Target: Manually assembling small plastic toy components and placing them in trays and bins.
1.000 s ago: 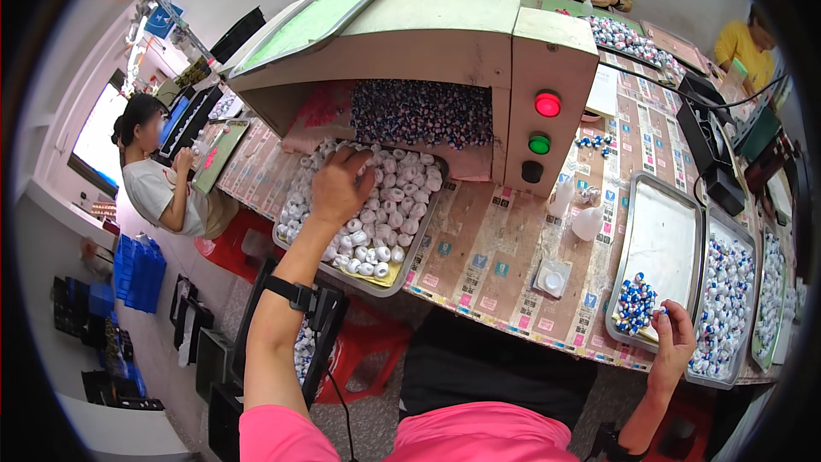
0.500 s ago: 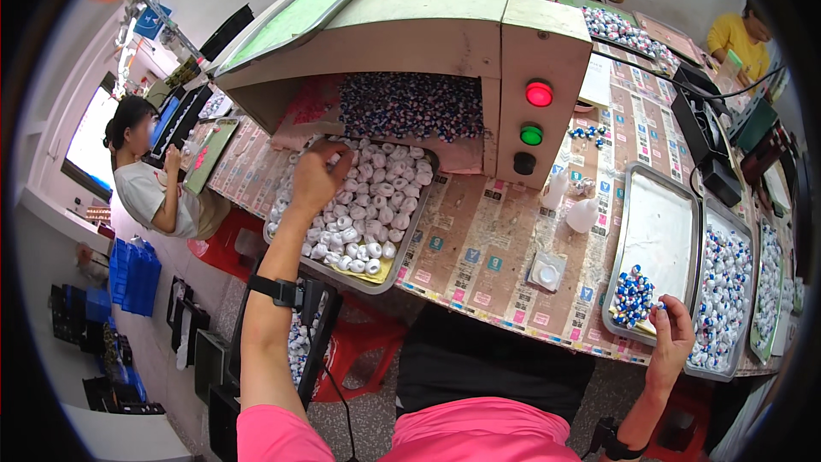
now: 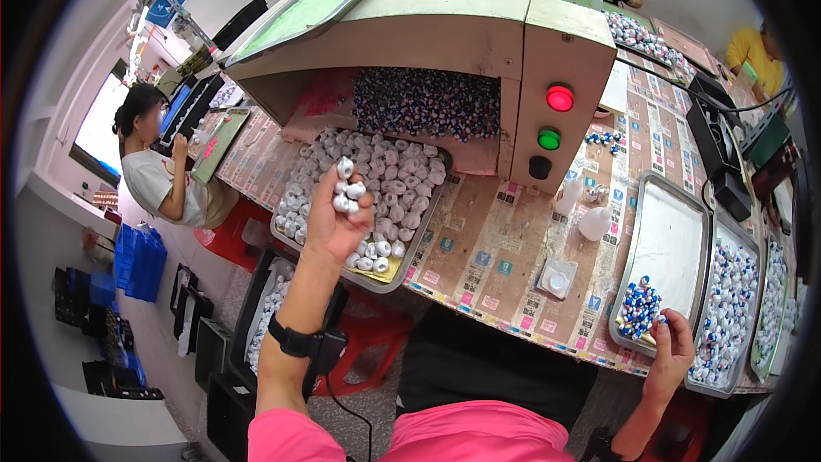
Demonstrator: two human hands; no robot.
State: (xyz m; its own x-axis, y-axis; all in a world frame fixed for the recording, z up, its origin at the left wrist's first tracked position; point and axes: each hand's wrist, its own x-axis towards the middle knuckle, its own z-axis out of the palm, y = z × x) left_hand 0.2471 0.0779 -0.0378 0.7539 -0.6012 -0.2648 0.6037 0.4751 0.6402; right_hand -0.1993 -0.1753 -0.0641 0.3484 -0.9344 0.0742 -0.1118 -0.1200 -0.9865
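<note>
My left hand (image 3: pixel 340 227) is raised over the near part of a metal tray (image 3: pixel 416 258) heaped with small white rounded plastic pieces. Several of these white pieces (image 3: pixel 349 195) sit in its curled fingers, one held up at the fingertips. At the right, my right hand (image 3: pixel 671 351) has thumb and fingers pinched on a small blue-and-white piece (image 3: pixel 661 320), mostly hidden by the fingertips. Just beside it, a pile of little blue, white and red pieces (image 3: pixel 638 301) lies in the near corner of another metal tray (image 3: pixel 671 244).
A cream machine box (image 3: pixel 428 34) with a red lamp (image 3: pixel 560 97) and a green lamp (image 3: pixel 548 139) stands behind the white pieces. White squeeze bottles (image 3: pixel 595 223) and a small round dish (image 3: pixel 557 279) are on the table. A filled tray (image 3: pixel 723 308) is far right. Other people sit nearby.
My left hand has come back from the far side of the white pieces toward me, palm turned up, with several white pieces in it. My right hand keeps its pinch near the small pile.
</note>
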